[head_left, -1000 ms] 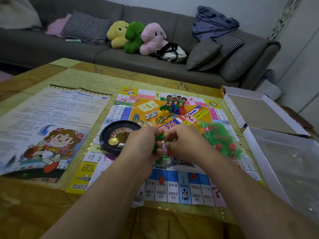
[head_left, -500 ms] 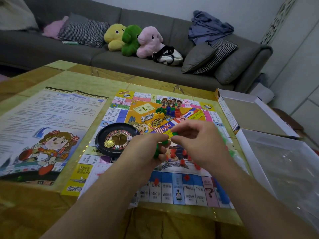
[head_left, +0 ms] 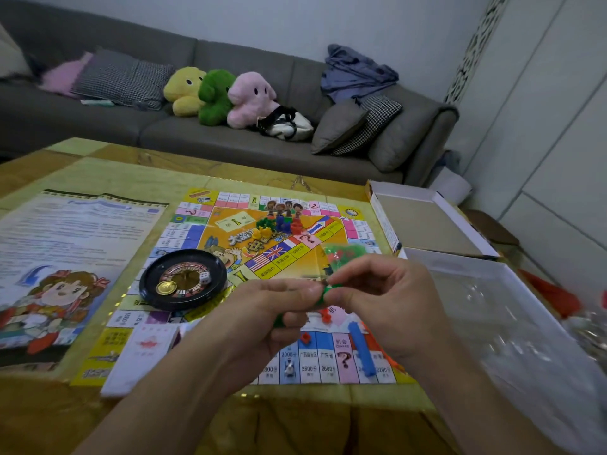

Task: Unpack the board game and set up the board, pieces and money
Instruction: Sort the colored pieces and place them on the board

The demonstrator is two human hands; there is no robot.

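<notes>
between the fingertips of 2 hands, left hand [head_left: 259, 310] and right hand [head_left: 387, 300], green pieces [head_left: 323, 295] are pinched (sorting step); next they need placing on the board [head_left: 295, 251].

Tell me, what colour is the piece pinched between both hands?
Green piece, seen in the head view.

Flat board [head_left: 230, 244], green pieces [head_left: 323, 295] above

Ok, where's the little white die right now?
In the head view, the white die sits inside the black roulette wheel on the left part of the game board, right of the gold coin and left of both hands.
</notes>
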